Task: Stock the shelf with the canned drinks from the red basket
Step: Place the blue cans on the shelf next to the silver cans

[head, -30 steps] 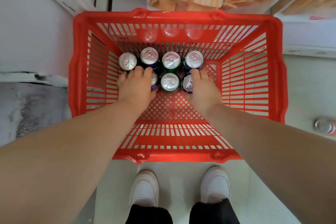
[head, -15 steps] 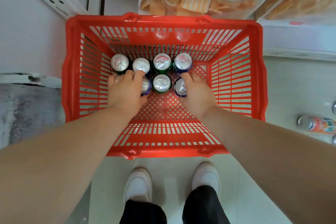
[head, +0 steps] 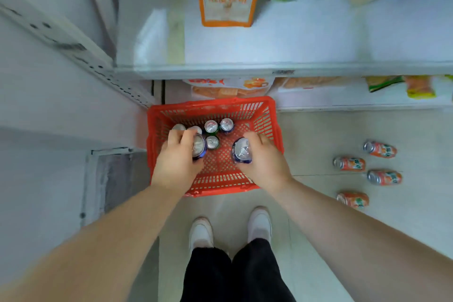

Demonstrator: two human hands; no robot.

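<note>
The red basket (head: 267, 115) stands on the floor below me, against the shelf unit. My left hand (head: 177, 162) grips a blue can (head: 199, 147), lifted above the basket floor. My right hand (head: 266, 159) grips another blue can (head: 241, 151), also raised and tilted. Several cans remain standing at the basket's far side, among them a green can (head: 211, 127) and a blue can (head: 226, 125). The white shelf (head: 306, 39) above the basket has bare surface in front of an orange snack bag (head: 228, 0).
Several orange cans (head: 349, 164) lie on the floor to the right of the basket. Snack bags (head: 230, 86) fill the lower shelf behind the basket. A white perforated upright (head: 81, 56) runs along the left. My white shoes (head: 201, 233) stand just behind the basket.
Both hands have closed on a blue can each and lifted them off the basket floor. My head has risen, so the basket looks smaller and the upper shelf has come into view.
</note>
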